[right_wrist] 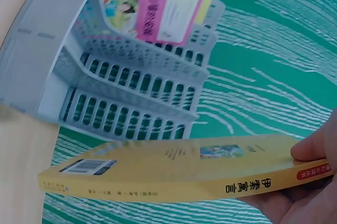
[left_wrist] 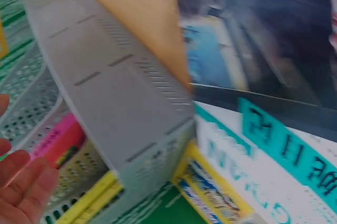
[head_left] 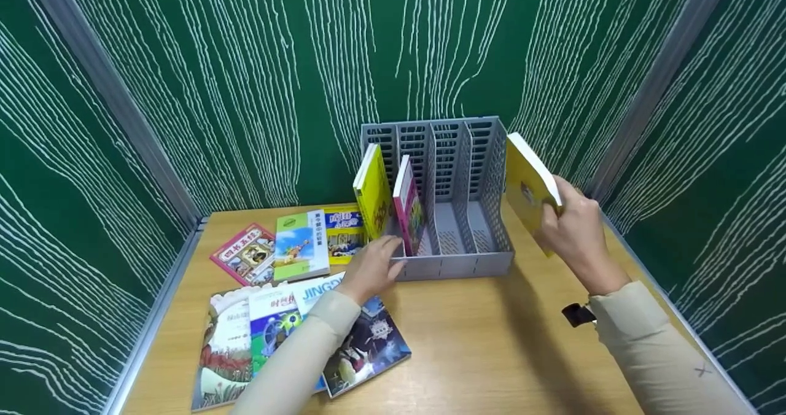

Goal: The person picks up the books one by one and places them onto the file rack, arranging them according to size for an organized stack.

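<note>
My right hand (head_left: 577, 234) grips a yellow book (right_wrist: 174, 174) by one end, thumb on one cover and fingers on the other. In the head view it hangs to the right of a grey file rack (head_left: 457, 266) with several compartments. My left hand (head_left: 371, 271) is at the rack's front left edge with relaxed fingers (left_wrist: 39, 182) and nothing held. Just behind it, a pink book (head_left: 412, 215) stands upright in the second compartment from the left. A yellow-green book (head_left: 376, 188) stands in the leftmost one. The two right compartments hold no books.
Left of the rack lie a red-bordered book (head_left: 249, 252), a green-and-blue book (head_left: 299, 243) and a yellow-and-blue book (head_left: 344, 237). Nearer, several overlapping magazines include a dark one (head_left: 368, 347), partly under my left forearm. Green walls (head_left: 331, 65) enclose the wooden table (head_left: 466, 347).
</note>
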